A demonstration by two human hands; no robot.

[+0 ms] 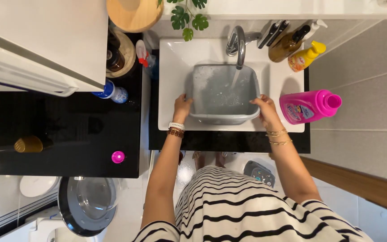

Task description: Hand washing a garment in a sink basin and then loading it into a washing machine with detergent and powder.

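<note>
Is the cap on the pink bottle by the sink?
No. The pink bottle lies open; the pink cap sits on the black counter.

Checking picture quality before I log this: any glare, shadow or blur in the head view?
Head view: evenly lit and sharp; glossy black counter mirrors dim shapes; soft shadow beside pink bottle; water stream under faucet smeared; both hands on grey tub crisp.

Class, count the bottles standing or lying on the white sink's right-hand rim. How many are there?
3: a pink bottle lying on its side at the front, a yellow bottle and a brown pump bottle behind it. Others may be hidden.
</note>
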